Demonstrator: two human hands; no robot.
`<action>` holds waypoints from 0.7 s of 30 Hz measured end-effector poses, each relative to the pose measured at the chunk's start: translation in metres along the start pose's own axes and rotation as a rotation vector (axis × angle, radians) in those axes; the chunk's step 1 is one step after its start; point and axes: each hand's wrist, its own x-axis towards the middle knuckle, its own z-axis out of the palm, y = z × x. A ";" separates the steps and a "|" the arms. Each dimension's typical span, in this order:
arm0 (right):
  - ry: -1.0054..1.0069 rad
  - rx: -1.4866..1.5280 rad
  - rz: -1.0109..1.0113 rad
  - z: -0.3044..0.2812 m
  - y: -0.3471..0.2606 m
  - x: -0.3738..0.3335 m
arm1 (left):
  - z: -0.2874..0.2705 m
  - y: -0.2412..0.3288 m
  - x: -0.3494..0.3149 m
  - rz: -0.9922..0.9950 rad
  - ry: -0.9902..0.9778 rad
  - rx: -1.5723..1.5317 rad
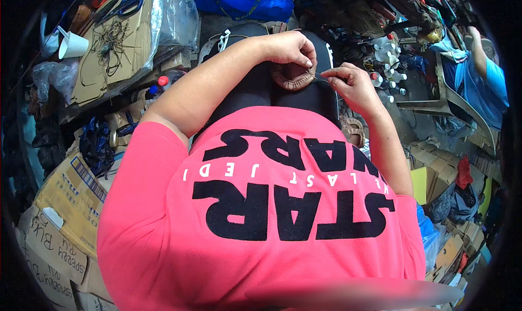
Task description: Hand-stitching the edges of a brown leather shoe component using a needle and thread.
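over trousers [247, 91], hands [289, 47] hold leather [293, 85] and thread [319, 77].

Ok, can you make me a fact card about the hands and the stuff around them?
Left hand: holds a brown shoe piece with a gathered edge
Right hand: pinches a thin strand; needle or thread, can't tell
Shirt: pink
Ahead: blue bag
Left side: white cup, scissors
Right side: white bottles
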 end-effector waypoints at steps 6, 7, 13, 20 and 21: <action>-0.057 -0.020 0.038 -0.002 -0.005 0.003 | -0.003 0.001 -0.004 0.027 -0.040 -0.037; -0.058 -0.019 0.038 -0.001 -0.006 0.003 | -0.003 -0.001 -0.004 0.026 -0.039 -0.038; 0.083 -0.203 -0.088 0.013 -0.010 -0.006 | -0.006 -0.004 -0.003 0.019 -0.124 -0.192; 0.134 -0.151 -0.081 0.018 -0.013 -0.009 | -0.007 -0.001 -0.004 -0.013 -0.116 -0.151; 0.121 -0.168 -0.117 0.015 -0.011 -0.007 | -0.007 0.000 -0.004 -0.021 -0.109 -0.134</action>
